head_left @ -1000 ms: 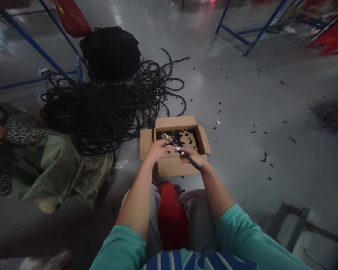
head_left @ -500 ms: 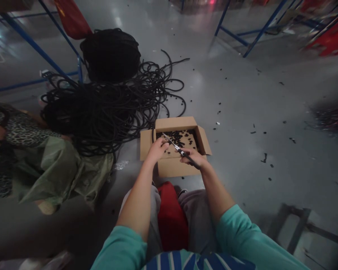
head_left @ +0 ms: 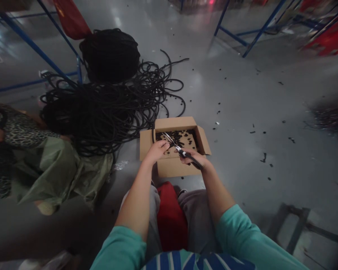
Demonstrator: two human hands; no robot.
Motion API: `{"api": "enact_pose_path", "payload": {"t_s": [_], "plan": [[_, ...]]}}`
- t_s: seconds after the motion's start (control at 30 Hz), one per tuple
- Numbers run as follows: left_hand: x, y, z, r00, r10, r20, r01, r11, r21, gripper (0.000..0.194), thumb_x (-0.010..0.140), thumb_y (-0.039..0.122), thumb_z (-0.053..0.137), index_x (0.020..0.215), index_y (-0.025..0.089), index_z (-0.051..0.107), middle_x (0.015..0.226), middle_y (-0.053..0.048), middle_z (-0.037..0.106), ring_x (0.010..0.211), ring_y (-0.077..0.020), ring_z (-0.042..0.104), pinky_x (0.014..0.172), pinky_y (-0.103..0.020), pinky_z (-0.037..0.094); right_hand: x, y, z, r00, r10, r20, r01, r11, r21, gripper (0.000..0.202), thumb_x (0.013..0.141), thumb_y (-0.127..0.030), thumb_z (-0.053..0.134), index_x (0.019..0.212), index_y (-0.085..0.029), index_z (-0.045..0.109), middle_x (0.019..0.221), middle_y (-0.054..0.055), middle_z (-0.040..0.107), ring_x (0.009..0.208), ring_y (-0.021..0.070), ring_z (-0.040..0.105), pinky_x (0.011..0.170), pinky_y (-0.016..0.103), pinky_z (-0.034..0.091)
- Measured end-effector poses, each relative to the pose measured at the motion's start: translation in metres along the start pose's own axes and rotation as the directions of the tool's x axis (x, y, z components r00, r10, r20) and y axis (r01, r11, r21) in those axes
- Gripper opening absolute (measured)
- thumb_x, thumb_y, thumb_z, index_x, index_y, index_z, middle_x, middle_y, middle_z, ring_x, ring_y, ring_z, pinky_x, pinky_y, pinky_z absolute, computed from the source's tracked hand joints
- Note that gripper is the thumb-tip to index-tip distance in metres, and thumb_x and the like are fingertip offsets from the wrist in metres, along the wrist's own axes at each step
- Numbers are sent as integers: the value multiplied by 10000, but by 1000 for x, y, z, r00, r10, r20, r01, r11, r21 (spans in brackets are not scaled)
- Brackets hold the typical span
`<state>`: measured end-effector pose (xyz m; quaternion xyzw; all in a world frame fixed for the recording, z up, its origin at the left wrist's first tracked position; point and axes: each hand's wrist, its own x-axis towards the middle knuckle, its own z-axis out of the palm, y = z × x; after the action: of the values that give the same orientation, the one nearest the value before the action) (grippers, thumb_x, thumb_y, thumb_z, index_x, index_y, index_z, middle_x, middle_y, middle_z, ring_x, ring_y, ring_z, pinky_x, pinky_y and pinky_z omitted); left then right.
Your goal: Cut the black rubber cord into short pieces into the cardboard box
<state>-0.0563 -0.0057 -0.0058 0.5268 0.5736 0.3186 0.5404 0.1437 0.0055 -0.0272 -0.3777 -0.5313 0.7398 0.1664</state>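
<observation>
My right hand (head_left: 199, 158) is closed around scissors (head_left: 180, 150) with dark handles, their blades parted and pointing up and left. Just left of the blades, my left hand (head_left: 157, 150) pinches a black cord (head_left: 153, 135), whose short dark end shows near the fingertips. The cord comes over the box's left side from the pile; its path inside my hand is hidden. Both hands hover above an open cardboard box (head_left: 174, 169), which has many small black cut pieces (head_left: 178, 138) lying in it.
A large tangle of black cord (head_left: 109, 108) lies left of the box, with a thick black coil (head_left: 109, 54) behind. At left sits a person in patterned clothing (head_left: 25, 125) with a green cover (head_left: 56, 168). Blue metal frames (head_left: 233, 35) stand farther back. Black scraps dot the floor.
The scissor blades have opened from nearly closed, and the handles have spread apart. My left hand has shifted very slightly down, and a dark cord end now shows by its fingertips.
</observation>
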Motion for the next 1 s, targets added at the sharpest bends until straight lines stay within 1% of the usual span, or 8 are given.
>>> {"api": "enact_pose_path", "payload": {"t_s": [0.1, 0.37, 0.5, 0.6, 0.77, 0.83, 0.9, 1.0], "plan": [[1, 0, 2, 1000, 8, -7, -8, 1000, 16, 198, 768, 252, 416, 617, 141, 480, 585, 16, 497, 496, -71, 420, 514, -202, 333, 0, -1, 0, 1000, 11, -22, -11, 1000, -14, 524, 531, -181, 613, 1053, -146, 579, 603, -40, 466, 522, 76, 402, 458, 198, 301], [4, -3, 4, 999, 19, -39, -16, 996, 86, 200, 769, 271, 416, 649, 140, 508, 607, 8, 518, 516, -79, 424, 526, -208, 339, 2, 3, -5, 999, 25, -31, -26, 999, -37, 535, 527, -186, 591, 1060, -146, 571, 571, -46, 474, 480, 69, 402, 434, 190, 293], [5, -6, 5, 996, 4, -90, 3, 997, 71, 209, 768, 263, 420, 638, 138, 523, 600, 5, 527, 501, -76, 415, 507, -204, 330, 2, 4, -5, 997, 67, -49, -70, 996, -52, 524, 539, -194, 580, 1061, -147, 573, 550, -52, 460, 444, 64, 395, 420, 194, 283], [5, -5, 5, 990, -33, -137, 34, 999, 10, 174, 768, 236, 429, 694, 133, 548, 601, 9, 533, 483, -72, 414, 499, -200, 331, 2, 2, -4, 993, 87, -77, -91, 994, -55, 535, 533, -192, 580, 1067, -145, 572, 529, -55, 457, 439, 71, 394, 426, 204, 282], [4, -1, 7, 973, -85, -214, 61, 991, -119, 131, 738, 152, 465, 814, 123, 567, 628, 9, 545, 510, -70, 447, 532, -200, 358, 1, 0, -3, 973, 93, -214, -104, 994, -44, 567, 539, -191, 568, 1102, -134, 551, 531, -50, 466, 469, 84, 393, 458, 218, 285], [4, 2, 7, 964, -119, -240, 73, 978, -193, 164, 720, 116, 475, 863, 122, 555, 672, -1, 564, 547, -70, 475, 558, -200, 373, 1, 0, -3, 978, 69, -197, -78, 996, -38, 586, 529, -176, 573, 1114, -146, 544, 592, -37, 505, 526, 92, 427, 501, 220, 311], [3, 3, 7, 950, -157, -270, 82, 960, -267, 191, 702, 92, 486, 886, 122, 529, 709, -9, 577, 583, -74, 503, 574, -203, 385, 1, 0, -3, 988, 52, -146, -57, 998, -29, 610, 509, -160, 586, 1118, -160, 542, 647, -27, 537, 604, 106, 465, 572, 228, 346], [3, 4, 7, 935, -181, -304, 75, 941, -331, 133, 679, 90, 518, 806, 123, 496, 660, 4, 561, 569, -71, 507, 562, -201, 389, 3, 1, -2, 996, 51, -73, -53, 998, -25, 638, 490, -147, 603, 1124, -175, 538, 688, -24, 553, 685, 124, 491, 670, 256, 369]]}}
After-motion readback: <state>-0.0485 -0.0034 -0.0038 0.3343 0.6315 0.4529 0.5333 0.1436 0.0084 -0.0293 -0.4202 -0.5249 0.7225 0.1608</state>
